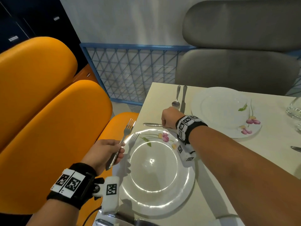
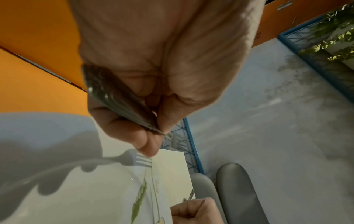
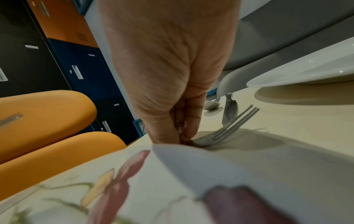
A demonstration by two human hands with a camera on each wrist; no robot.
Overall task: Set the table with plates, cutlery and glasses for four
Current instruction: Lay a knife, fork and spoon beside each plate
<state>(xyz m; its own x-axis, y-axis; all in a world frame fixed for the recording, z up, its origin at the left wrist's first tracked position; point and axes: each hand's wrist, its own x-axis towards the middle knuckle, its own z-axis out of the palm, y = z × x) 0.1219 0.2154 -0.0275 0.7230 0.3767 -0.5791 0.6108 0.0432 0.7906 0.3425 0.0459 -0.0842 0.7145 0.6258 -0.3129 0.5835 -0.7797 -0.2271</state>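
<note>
A: Head view?
B: Left hand [image 1: 104, 150] grips fork [image 1: 125, 132] at plate's [image 1: 156, 203] 10 o'clock. Cutlery step.
A: Wrist views?
B: Right hand [image 3: 172, 91] pinches second fork [image 3: 229, 128], plate's 12 o'clock. Next: lay each fork flat.

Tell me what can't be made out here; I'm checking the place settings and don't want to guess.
- Head view: glass cut off by the right edge.
- Head view: cutlery tip at the right edge, kind unclear.
- Head view: right hand hides the second fork's tines.
- Left wrist view: left hand covers most of its fork.
- Right wrist view: near plate blurred, too close.
</note>
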